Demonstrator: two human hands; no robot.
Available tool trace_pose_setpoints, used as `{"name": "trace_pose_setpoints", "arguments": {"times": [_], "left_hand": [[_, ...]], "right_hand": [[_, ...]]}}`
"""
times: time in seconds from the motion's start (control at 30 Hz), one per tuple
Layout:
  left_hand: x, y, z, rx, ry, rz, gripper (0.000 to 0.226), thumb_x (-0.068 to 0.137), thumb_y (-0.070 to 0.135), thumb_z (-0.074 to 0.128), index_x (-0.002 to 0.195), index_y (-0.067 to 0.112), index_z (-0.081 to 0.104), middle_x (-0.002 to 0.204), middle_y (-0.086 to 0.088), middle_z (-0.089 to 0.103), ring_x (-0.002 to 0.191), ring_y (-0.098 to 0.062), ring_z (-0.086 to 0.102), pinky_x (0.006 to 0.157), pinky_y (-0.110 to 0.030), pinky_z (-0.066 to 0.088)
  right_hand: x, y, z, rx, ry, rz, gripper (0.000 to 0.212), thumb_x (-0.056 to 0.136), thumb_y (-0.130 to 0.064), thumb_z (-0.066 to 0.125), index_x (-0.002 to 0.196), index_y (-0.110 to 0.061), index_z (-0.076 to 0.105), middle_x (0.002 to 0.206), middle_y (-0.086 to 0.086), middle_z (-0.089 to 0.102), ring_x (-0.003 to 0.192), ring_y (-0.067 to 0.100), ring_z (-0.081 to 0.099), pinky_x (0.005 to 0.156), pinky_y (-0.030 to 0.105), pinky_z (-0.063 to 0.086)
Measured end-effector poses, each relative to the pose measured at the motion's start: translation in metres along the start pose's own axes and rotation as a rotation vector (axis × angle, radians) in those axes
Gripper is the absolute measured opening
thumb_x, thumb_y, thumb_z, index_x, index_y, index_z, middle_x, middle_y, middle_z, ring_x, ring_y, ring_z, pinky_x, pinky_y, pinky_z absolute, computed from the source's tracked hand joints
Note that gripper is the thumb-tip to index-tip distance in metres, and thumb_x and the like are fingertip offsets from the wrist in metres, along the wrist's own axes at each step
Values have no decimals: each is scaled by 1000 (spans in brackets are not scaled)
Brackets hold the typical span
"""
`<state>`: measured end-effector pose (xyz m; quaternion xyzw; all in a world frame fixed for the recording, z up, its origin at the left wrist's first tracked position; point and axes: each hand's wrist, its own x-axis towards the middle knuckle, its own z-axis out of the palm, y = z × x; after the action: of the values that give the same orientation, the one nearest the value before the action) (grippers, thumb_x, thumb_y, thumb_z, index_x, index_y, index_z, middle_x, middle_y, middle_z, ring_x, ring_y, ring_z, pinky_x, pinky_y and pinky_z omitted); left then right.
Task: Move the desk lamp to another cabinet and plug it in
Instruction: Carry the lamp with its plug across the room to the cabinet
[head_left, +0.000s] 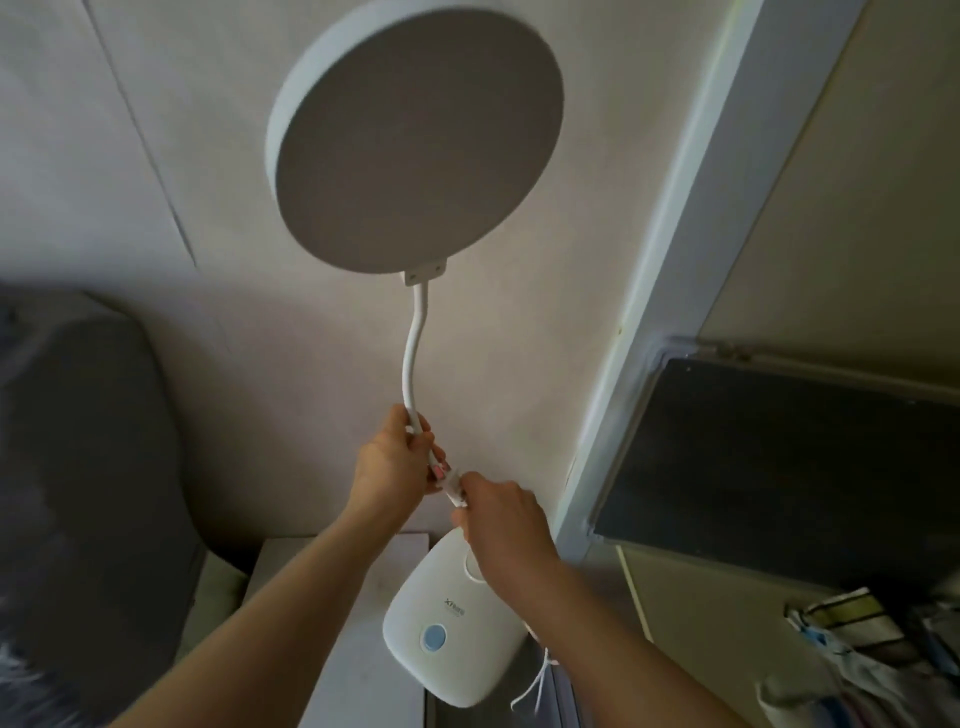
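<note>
While the white desk lamp (452, 618) stands with its rounded base on a pale cabinet top (358, 665) against the wall, both of the person's bare hands are up at its gooseneck (414, 353). The left hand (397, 457) has its grip closed around the lower part of the thin white neck, fingers wrapped and thumb on the far side. The right hand (501, 525) is just beside it, lower down, its grip pinched on a small white piece at the foot of the neck; what that piece is cannot be told. The lamp's large round head (415, 140) tilts up toward the camera, showing its flat grey face. A blue button (434, 638) sits on the base, and a white cord (535, 680) trails off its right side. A dark panel (779, 467) lies to the right.
</note>
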<state>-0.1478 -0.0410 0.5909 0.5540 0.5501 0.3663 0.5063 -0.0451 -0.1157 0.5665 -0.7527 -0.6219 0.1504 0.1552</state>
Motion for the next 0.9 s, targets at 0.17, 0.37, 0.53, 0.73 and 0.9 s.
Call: {"name": "trace_pose_setpoints", "arguments": {"times": [0.17, 0.37, 0.53, 0.73, 0.9], "left_hand": [[-19, 64, -40, 16, 29, 71, 7, 99, 9, 47, 94, 10, 52, 82, -15, 65, 67, -27, 66, 52, -29, 60], [-38, 135, -106, 33, 123, 169, 5, 98, 11, 48, 96, 10, 53, 89, -19, 69, 76, -30, 71, 59, -37, 62], [-53, 173, -168, 43, 201, 199, 4, 98, 14, 48, 96, 12, 52, 92, -19, 69, 79, -30, 72, 63, -42, 63], [-73, 193, -238, 93, 320, 213, 5, 97, 13, 47, 95, 11, 51, 98, -22, 68, 81, -33, 71, 64, -46, 63], [-100, 193, -289, 105, 467, 182, 6, 97, 12, 47, 97, 12, 53, 99, -21, 68, 84, -32, 72, 62, -43, 63]], "right_hand": [[-10, -46, -52, -3, 70, -66, 12, 98, -21, 50, 102, -13, 58, 98, 12, 67, 89, 32, 61, 67, 34, 42], [-17, -122, -112, -19, 140, -194, 10, 96, -21, 53, 100, -15, 60, 95, 8, 70, 87, 30, 62, 67, 31, 38], [-17, -187, -137, -4, 149, -272, 9, 93, -24, 57, 92, -16, 62, 90, 7, 73, 86, 31, 64, 70, 34, 45], [-17, -255, -139, 34, 136, -396, 21, 92, -30, 60, 74, -22, 54, 81, 4, 74, 79, 25, 66, 72, 31, 48], [-25, -304, -134, 78, 55, -511, 18, 92, -32, 58, 77, -22, 61, 74, -1, 74, 74, 20, 67, 77, 34, 52]]}}
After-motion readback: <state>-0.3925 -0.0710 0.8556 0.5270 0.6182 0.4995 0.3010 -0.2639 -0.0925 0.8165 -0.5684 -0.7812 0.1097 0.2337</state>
